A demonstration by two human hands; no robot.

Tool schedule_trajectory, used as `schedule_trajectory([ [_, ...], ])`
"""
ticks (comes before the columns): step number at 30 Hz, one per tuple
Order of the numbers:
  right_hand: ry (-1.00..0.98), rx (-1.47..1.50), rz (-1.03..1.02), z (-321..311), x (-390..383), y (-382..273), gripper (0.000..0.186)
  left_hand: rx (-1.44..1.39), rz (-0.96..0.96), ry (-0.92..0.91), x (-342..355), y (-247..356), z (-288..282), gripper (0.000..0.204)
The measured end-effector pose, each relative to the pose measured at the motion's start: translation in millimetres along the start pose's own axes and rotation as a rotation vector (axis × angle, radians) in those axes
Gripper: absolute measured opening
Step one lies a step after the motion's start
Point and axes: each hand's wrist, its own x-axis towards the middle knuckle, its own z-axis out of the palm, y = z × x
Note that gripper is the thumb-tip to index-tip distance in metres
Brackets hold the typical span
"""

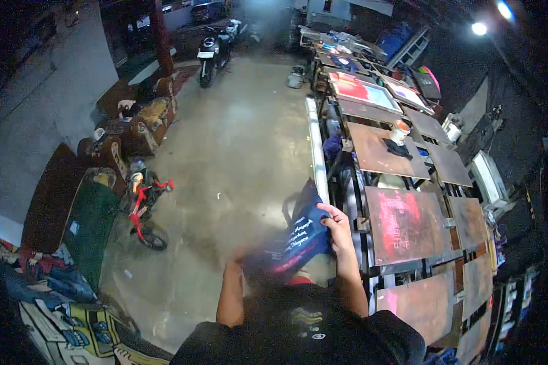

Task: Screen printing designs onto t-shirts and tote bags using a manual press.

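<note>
A: How does the right grip (340, 230) stand?

B: Pressed together, thumb against fingers, pinching the upper right edge of a dark blue printed cloth (315, 228).

A: And the left grip (240, 260)?

B: Blurred, at the lower left side of the cloth. I cannot tell whether it is spread or pinching.

A: Where exactly is the cloth?

B: Held up in front of the person's black shirt (286, 325), above the floor (237, 152). It hangs at a slant, with white lettering and a pink band across it; its lower left part is smeared by blur.

A: What is close to the right hand?

B: A long white bar (314, 137) runs away beyond it, and just to the right stands a tabletop (371, 146) made of brown boards. The nearest board (429, 228) has a pink stain.

A: Farther along?

B: A white bucket (399, 132) with an orange top, a black rag (397, 148) beside it, then a frame (359, 89) smeared red.

A: Over on the left?

B: A small red bike (141, 204) near brown armchairs (106, 149), and a motorcycle (215, 52) at the far end.
</note>
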Motion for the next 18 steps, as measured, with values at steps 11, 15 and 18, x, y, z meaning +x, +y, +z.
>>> schedule_trajectory([
  [11,0.139,-0.477,-0.288,-62,61,4,0.045,0.339,0.590,0.336,69,127,63,0.066],
  [15,0.229,-0.488,-0.312,-88,91,-1,0.039,0.387,0.730,0.296,122,149,73,0.066],
  [18,0.313,-0.420,-0.319,-114,114,-4,0.038,0.386,0.744,0.233,169,163,84,0.068],
])
